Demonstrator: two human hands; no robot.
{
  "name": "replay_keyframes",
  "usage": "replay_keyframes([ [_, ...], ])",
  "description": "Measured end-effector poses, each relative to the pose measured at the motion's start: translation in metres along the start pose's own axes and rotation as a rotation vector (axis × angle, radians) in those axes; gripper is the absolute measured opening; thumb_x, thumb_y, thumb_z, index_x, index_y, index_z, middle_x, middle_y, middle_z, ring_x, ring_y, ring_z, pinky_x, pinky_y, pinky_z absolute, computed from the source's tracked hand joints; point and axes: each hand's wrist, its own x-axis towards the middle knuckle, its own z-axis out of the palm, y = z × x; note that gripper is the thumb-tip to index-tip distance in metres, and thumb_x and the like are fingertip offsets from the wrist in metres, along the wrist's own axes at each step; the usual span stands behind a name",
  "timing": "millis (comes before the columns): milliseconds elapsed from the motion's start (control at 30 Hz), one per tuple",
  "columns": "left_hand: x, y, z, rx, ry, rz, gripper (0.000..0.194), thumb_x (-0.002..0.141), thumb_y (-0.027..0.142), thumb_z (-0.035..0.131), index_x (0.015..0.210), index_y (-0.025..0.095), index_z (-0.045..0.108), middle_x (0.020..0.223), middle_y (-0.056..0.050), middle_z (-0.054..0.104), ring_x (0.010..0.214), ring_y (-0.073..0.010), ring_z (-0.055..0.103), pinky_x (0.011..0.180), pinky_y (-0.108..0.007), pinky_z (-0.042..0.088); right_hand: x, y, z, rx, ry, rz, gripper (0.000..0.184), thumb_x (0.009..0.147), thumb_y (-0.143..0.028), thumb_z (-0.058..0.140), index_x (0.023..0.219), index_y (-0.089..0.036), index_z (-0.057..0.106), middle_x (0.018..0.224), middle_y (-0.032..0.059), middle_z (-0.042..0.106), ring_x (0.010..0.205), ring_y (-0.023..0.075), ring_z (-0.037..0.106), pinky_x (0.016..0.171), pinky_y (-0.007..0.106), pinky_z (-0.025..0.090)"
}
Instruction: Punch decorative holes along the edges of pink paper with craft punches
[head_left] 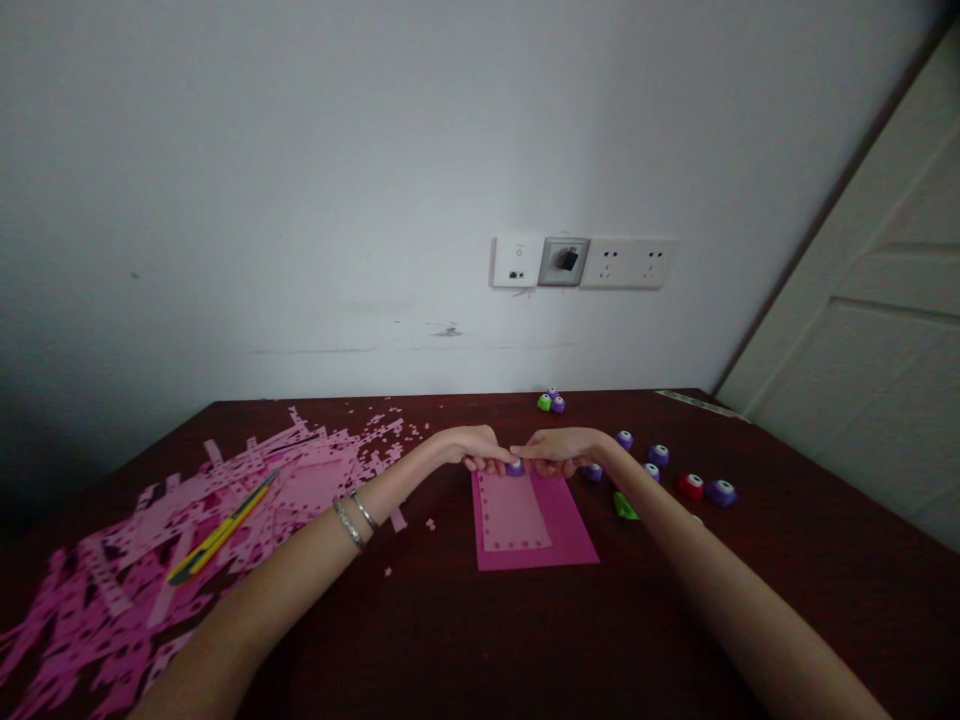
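Observation:
A small purple craft punch [515, 468] sits at the far end of a light pink paper sheet [517, 510]. My left hand [476, 447] and my right hand [561, 451] meet over it from both sides, fingertips on its top and the other fingers curled in. Small punched shapes run along the left and near edges of the light sheet. Beneath it lies a larger dark pink sheet [570, 545]. Just right of my right hand is another purple punch [593, 472], and a green punch [625, 506] lies closer to me.
Pink paper scraps [300, 480] cover the table's left side, with a yellow utility knife [225, 530] on top. More purple punches [722, 492] and a red punch [691, 486] stand to the right. A ruler-like strip [701, 404] lies at the back right, near the wall [300, 200].

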Motion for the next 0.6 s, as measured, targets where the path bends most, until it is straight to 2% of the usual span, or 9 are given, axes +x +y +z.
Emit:
replay_keyframes([
  [167, 0.007, 0.000, -0.004, -0.025, -0.031, -0.022, 0.039, 0.058, 0.049, 0.071, 0.061, 0.011, 0.064, 0.052, 0.000, 0.050, 0.041, -0.0038, 0.035, 0.038, -0.019, 0.017, 0.010, 0.016, -0.001, 0.068, -0.154, -0.053, 0.055, 0.070, -0.070, 0.048, 0.064, -0.016, 0.043, 0.046, -0.0087, 0.035, 0.034, 0.0003, 0.020, 0.032, 0.015, 0.015],
  [333, 0.016, 0.003, -0.009, 0.009, -0.125, -0.074, 0.031, 0.062, 0.041, 0.068, 0.063, 0.011, 0.064, 0.054, 0.000, 0.051, 0.040, -0.0036, 0.034, 0.036, -0.017, 0.018, 0.008, 0.011, 0.001, 0.105, -0.158, -0.045, 0.053, 0.069, -0.068, 0.053, 0.063, -0.016, 0.041, 0.046, -0.0094, 0.033, 0.035, 0.0003, 0.019, 0.032, 0.014, 0.014],
  [500, 0.023, 0.014, -0.008, 0.135, -0.169, -0.164, 0.020, 0.067, 0.031, 0.058, 0.061, 0.011, 0.061, 0.055, -0.002, 0.050, 0.037, -0.0033, 0.027, 0.035, -0.017, 0.021, 0.008, 0.010, 0.000, 0.110, -0.178, 0.001, 0.054, 0.068, -0.068, 0.054, 0.061, -0.016, 0.041, 0.046, -0.0093, 0.032, 0.036, 0.0003, 0.019, 0.033, 0.014, 0.013],
  [600, 0.028, 0.017, -0.008, 0.251, -0.255, -0.130, 0.023, 0.069, 0.032, 0.052, 0.062, 0.012, 0.061, 0.053, -0.002, 0.048, 0.036, -0.0036, 0.022, 0.033, -0.018, 0.020, 0.011, 0.013, -0.002, 0.143, -0.218, -0.004, 0.055, 0.066, -0.068, 0.056, 0.059, -0.016, 0.039, 0.046, -0.0094, 0.033, 0.035, -0.0003, 0.018, 0.032, 0.014, 0.012],
])
